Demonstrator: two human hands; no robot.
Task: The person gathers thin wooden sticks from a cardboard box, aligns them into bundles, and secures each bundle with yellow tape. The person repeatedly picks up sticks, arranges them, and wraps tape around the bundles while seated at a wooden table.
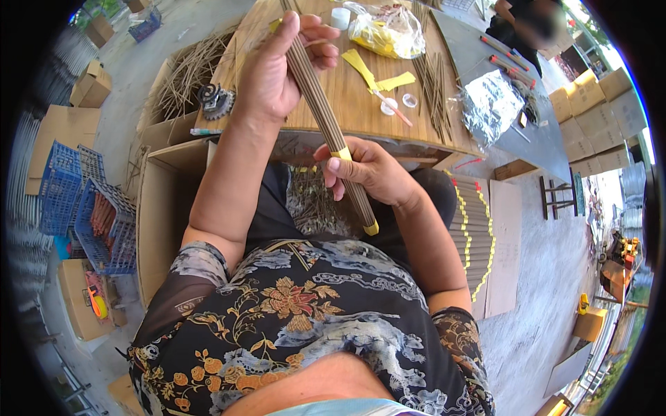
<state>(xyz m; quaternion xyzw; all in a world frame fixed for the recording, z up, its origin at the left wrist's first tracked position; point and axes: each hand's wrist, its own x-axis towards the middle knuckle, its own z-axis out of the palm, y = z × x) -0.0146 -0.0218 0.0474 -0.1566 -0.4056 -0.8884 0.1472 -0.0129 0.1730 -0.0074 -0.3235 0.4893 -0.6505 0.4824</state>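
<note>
Bundle (316,90): many thin brown sticks lying close together, long and straight; both hands hold it, and it slants from the left hand (281,73) down past the right hand (374,170).
Left hand: grasping the upper part of the bundle, thumb in front and fingers bent loosely behind; probably this grip steadies the far end.
Right hand: grasping the bundle lower down, thumb beside the yellow band (341,154); perhaps it is placed there to press the sticks tight.
Yellow tip (372,228): at the lower end of the bundle, beyond the right hand's fingers; smooth, paper or tape, I cannot tell which.
Table (298,123): in front of both hands, flat wood with visible grain.
Yellow strips (357,68): on the table, ahead of the right hand, thin and flat; seemingly kept near for easy taking.
Plastic bag (388,31): farther ahead of the right hand, clear and crumpled, with yellow material inside.
Loose sticks (436,97): ahead and to the right of the right hand, slender, nearly parallel.
Row of bundles (475,222): to the right of the right hand, on flat cardboard (505,243), side by side, likely so they remain straight and orderly.
</note>
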